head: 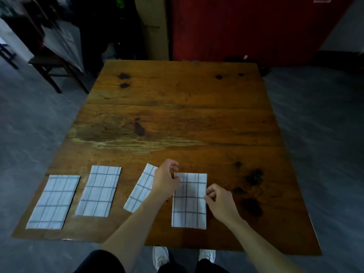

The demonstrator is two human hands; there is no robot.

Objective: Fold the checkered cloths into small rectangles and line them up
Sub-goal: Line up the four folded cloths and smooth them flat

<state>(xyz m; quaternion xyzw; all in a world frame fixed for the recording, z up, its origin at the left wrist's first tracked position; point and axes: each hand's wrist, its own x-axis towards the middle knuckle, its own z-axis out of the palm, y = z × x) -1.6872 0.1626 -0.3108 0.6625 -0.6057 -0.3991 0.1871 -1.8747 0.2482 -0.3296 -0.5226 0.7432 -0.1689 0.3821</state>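
Head view writing: faint print on the cardboard box, unreadable.
Cloths: 4 folded checkered cloths in a row along the counter near edge.
Left hand: pinches the rightmost cloth far-left corner.
Right hand: pinches its right edge.
Around: chair, red panel.

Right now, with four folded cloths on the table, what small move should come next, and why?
Probably straighten the third cloth: it lies tilted while its neighbours sit square. Both the left hand and right hand pinch the fourth cloth, so release that first.
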